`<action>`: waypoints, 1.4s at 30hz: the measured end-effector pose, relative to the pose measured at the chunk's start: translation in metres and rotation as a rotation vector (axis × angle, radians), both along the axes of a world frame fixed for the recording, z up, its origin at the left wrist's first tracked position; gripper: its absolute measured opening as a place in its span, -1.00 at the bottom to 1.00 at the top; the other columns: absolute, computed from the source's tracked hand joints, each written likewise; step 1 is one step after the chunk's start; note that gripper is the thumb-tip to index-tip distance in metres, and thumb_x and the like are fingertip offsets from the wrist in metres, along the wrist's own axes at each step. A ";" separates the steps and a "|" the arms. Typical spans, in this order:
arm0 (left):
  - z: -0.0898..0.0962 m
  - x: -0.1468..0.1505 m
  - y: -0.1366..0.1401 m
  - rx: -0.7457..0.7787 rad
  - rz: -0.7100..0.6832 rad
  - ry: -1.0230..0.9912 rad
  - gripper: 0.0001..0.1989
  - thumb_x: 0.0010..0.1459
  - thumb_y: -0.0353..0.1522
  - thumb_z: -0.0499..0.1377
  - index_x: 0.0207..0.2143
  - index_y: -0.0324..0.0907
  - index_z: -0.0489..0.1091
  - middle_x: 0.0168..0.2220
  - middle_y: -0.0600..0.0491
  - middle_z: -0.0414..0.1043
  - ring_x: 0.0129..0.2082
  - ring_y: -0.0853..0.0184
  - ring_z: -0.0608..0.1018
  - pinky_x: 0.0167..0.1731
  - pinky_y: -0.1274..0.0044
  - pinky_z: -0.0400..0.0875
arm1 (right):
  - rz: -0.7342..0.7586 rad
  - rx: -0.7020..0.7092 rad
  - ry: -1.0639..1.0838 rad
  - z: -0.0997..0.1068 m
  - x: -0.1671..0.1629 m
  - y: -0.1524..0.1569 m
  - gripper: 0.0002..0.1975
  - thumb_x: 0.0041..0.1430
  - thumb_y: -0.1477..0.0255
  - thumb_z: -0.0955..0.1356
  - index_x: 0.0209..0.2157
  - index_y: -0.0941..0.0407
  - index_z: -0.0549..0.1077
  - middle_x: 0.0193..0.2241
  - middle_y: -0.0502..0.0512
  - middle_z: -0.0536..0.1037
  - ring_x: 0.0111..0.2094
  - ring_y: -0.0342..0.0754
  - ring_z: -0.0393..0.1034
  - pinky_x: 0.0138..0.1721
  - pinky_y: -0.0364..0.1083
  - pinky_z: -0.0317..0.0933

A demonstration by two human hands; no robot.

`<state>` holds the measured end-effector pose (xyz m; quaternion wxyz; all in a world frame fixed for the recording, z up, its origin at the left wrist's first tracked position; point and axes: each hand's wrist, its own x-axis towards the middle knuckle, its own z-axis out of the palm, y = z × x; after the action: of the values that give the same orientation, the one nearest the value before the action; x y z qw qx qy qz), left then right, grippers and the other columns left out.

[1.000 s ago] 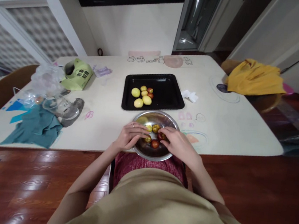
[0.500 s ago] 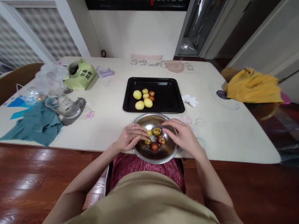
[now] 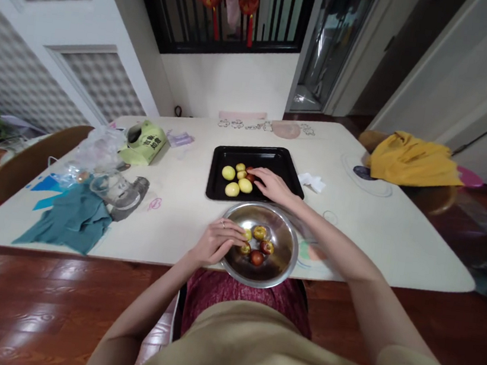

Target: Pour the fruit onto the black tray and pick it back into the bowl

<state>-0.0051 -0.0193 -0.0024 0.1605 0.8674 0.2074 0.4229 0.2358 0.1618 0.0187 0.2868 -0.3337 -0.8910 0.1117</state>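
A steel bowl [image 3: 280,265] sits at the table's near edge. Several small round fruits, green-yellow to red-brown and resembling jujubes, lie inside, among them a red-brown fruit [image 3: 256,258]. My left hand [image 3: 218,240] reaches over the bowl's left rim, fingers extended, fingertips against the fruits on that side. Beyond the bowl lies a black baking tray [image 3: 279,164] with yellow-green fruits [image 3: 245,186] and darker ones grouped at its left. Stretched over the tray, my right hand [image 3: 273,186] has its fingertips at a red-brown fruit [image 3: 250,177]; its thumb is mostly hidden.
Crumpled white tissue [image 3: 312,182] lies right of the tray. At left are a green paper bag [image 3: 146,143], clear plastic [image 3: 102,149] and a teal cloth [image 3: 69,213]. A yellow garment [image 3: 414,160] hangs over a chair at the right.
My right hand has gone from the bowl's right side forward to the tray's fruits. My left hand has stayed at the bowl. The camera view has tilted up a little.
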 end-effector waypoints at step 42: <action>0.003 0.000 0.000 0.020 -0.012 0.022 -0.54 0.55 -0.31 -0.08 -0.06 -0.14 0.64 -0.07 -0.08 0.73 0.02 0.18 0.71 0.05 0.25 0.52 | 0.164 -0.170 -0.055 0.038 0.025 -0.177 -0.76 0.33 0.51 0.42 0.01 0.09 0.55 -0.07 0.17 0.62 -0.04 0.10 0.56 0.04 0.09 0.49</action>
<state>-0.0052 -0.0193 0.0008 0.1520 0.8748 0.1996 0.4145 0.2610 -0.0156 0.0563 0.2226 -0.2860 -0.9101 0.2007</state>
